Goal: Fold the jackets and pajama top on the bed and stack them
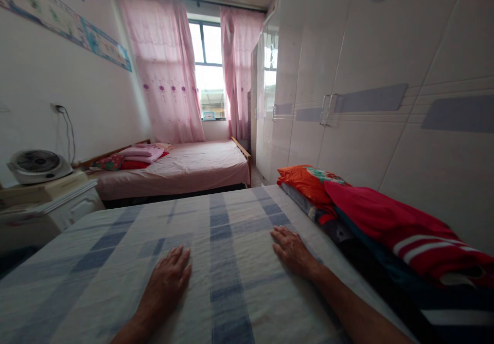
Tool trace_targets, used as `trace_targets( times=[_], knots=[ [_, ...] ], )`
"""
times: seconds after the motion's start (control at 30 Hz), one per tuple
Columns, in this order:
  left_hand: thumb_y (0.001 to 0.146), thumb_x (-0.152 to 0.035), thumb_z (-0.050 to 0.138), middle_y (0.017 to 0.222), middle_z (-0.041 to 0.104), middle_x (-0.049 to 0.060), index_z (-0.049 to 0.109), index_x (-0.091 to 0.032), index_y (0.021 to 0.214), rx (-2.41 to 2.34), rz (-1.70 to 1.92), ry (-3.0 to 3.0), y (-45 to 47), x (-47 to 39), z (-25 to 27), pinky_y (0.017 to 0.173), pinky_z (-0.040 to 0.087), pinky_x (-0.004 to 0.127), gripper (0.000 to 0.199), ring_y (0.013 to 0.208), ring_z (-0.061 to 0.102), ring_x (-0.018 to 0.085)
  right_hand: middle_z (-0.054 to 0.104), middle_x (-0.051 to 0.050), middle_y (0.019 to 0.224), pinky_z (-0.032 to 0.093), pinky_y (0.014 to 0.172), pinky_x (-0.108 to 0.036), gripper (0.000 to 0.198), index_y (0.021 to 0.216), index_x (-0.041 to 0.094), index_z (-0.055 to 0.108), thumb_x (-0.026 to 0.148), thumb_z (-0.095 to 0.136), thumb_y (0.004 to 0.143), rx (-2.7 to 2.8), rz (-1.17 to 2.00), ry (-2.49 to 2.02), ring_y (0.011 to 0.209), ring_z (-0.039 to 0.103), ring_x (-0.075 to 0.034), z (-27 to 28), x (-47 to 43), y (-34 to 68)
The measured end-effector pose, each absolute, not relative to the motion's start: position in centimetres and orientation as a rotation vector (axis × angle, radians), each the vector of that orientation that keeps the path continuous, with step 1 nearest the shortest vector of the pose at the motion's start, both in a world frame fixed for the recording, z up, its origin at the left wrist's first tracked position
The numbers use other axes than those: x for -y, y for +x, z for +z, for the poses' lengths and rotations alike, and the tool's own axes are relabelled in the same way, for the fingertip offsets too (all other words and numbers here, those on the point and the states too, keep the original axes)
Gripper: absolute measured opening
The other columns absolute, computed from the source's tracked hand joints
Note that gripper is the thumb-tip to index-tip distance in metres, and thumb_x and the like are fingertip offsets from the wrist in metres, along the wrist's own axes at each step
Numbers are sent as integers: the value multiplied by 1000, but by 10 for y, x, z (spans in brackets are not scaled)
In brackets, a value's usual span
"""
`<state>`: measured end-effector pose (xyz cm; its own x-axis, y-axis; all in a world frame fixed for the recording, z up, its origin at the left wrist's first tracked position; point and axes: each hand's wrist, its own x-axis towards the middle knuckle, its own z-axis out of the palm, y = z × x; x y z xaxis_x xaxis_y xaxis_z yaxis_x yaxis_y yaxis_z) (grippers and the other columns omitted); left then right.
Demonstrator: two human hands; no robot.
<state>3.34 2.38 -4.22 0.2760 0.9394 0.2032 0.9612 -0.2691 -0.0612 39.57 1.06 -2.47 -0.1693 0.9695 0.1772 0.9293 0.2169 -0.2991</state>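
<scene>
My left hand (166, 277) lies palm down on a white bed sheet with blue stripes (193, 303), its fingers stretched out toward the far side. Farther right, my right hand (291, 249) also rests flat on the sheet, fingers extended and pointing up and left. Neither hand holds anything. Between the hands a broad blue stripe runs along the sheet, which shows slight creases. Along the right edge of the bed is a row of clothes, with an orange garment (304, 182) at the far end and a red garment with white stripes (389, 220) nearer my right arm.
Beyond stands a second bed with a pink sheet (200, 164) and folded pink bedding (142, 152). A fan (38, 164) sits on a white cabinet (73, 205) at left. A tall white wardrobe (309, 76) lines the right side. Pink curtains (162, 61) flank the window.
</scene>
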Motion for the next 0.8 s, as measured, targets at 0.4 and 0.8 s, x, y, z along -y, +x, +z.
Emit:
trace_targets(
  times=[0.4, 0.8],
  knots=[
    [90, -28, 35, 139, 44, 13, 50, -15, 130, 1840, -221, -2348, 37, -22, -41, 106, 32, 43, 45, 129, 39, 26, 48, -12, 136, 30, 107, -39, 47, 124, 14, 55, 33, 40, 83, 2149, 180, -1746, 128, 41, -23, -20, -7, 393],
    [88, -29, 38, 140, 43, 10, 51, -19, 130, 1891, -327, -2332, 36, -22, -51, 108, 30, 43, 45, 130, 38, 24, 57, -21, 120, 42, 93, -41, 52, 117, 10, 55, 42, 30, 83, 1417, -587, -1915, 111, 54, -31, 92, -13, 546]
  ],
)
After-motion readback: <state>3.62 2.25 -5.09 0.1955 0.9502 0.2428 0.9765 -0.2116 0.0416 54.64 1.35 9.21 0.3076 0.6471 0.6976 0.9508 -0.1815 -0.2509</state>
